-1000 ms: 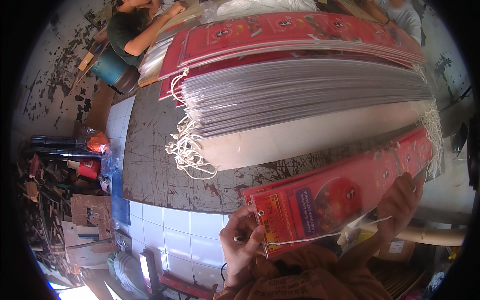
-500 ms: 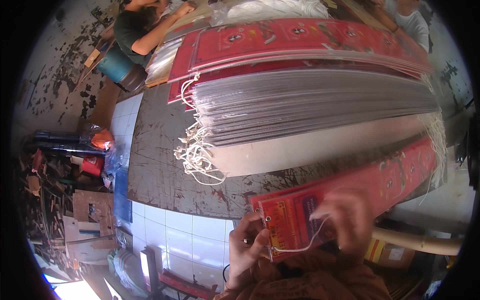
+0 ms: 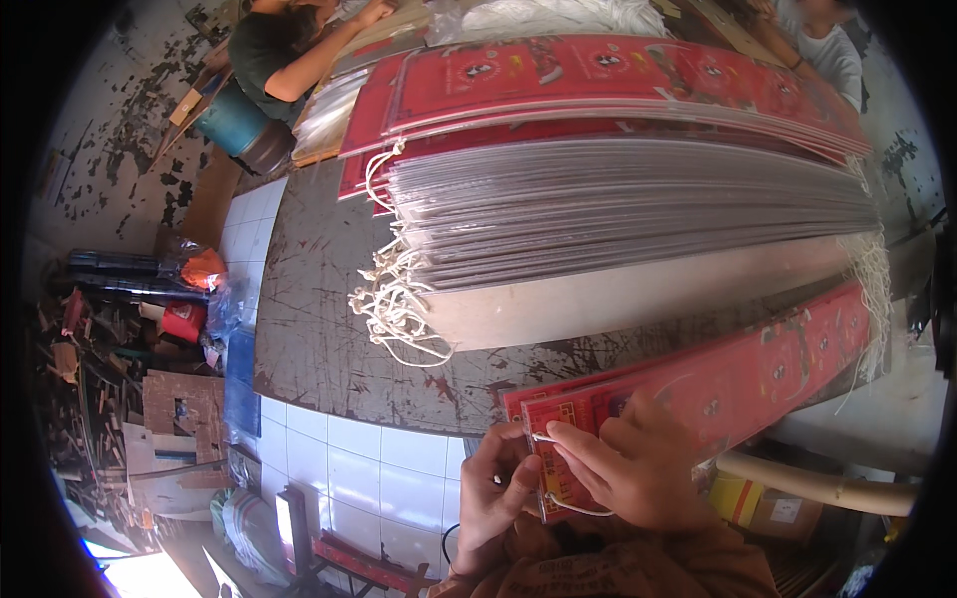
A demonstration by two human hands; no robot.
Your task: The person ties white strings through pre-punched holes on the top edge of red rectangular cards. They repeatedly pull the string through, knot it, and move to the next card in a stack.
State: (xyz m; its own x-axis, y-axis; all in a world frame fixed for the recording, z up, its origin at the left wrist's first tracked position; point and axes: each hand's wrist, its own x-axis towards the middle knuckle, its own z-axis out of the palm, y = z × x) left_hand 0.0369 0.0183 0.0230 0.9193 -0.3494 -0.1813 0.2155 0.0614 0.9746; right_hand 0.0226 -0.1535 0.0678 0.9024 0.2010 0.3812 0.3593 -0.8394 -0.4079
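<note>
A long red printed board slants across the table's near edge, with a second red board showing beneath it. My left hand grips its left end, thumb on top and fingers curled round the edge. Over the printed face, my right hand pinches the tip of a white cord at the upper corner hole. The cord's other part loops near the lower corner of that same end. Most of the left end's print is hidden under my right hand.
A thick stack of boards with knotted white cords fills the scratched dark table. More red boards lie behind it. Two people sit at the far side. A cardboard tube is at right, scrap wood at left.
My right hand has moved left and down onto the board's end, bringing the cord tip to the upper corner hole. My left hand keeps its grip at nearly the same place.
</note>
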